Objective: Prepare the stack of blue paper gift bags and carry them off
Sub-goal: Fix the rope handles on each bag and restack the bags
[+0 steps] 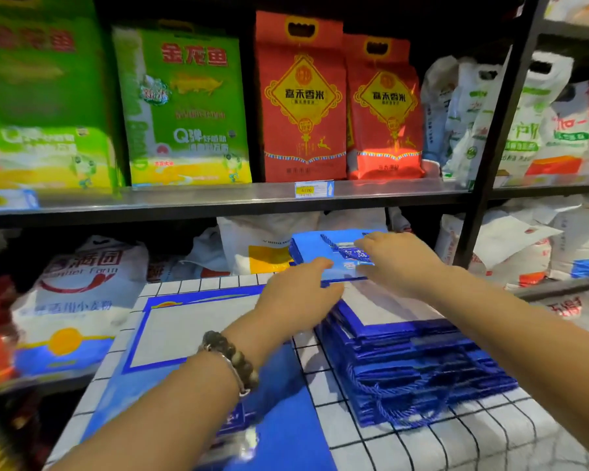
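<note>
A dark metal shelving unit [218, 205] fills the background, its upper shelf edged with a grey steel lip carrying a small yellow-and-blue price tag [313, 189]. A black upright post [497, 130] divides it from a second bay on the right. On the upper shelf stand tall green rice bags [184, 107] and red rice bags with gold diamond labels [301, 100]; white plastic sacks [538, 124] crowd the right bay. The lower shelf, in shadow, holds white flour sacks [79, 294]. In front lies a bench under a white cloth with a black grid [456, 436]. Light glares off the packaging.
</note>
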Available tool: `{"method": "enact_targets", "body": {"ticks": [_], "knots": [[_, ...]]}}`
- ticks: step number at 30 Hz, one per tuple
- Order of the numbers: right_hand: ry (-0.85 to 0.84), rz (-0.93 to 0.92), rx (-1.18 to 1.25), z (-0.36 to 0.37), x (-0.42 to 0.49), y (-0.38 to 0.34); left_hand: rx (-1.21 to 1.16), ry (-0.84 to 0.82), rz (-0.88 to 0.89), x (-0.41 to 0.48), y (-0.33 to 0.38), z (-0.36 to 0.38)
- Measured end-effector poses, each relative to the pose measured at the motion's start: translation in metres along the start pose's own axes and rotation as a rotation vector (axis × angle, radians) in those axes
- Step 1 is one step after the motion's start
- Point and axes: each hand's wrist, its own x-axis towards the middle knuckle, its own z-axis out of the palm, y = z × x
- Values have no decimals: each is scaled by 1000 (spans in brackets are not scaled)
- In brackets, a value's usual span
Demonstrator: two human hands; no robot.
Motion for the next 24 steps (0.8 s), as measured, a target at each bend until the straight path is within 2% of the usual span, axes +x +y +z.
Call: {"method": "enact_targets", "body": {"ticks": [3,5,8,10,15,19,21,24], "knots": [[83,-172,430,-36,-31,-53,12,60,6,-46,-27,-32],[56,-346,629,-55,-61,-89,46,10,-22,-77,-46,-46],[-274,-589,710,-53,-94,-136,199,-130,-104,-119,-81,-54],[-444,-662,712,-33,-101,-165,252,-212,-135,-143,-101,-55],[-479,-638,602,18,-98,-201,80,-258,-114,-181,-120,-46],[-539,-582,665,26,-84,-205,140,-110,-193,-192,-111,-35],[-572,-491,807,28,-78,-205,139,-43,-249,-194,-94,-31],[-636,-227,1250,25,-76,-199,190,15,-203,-197,-65,-14]]}}
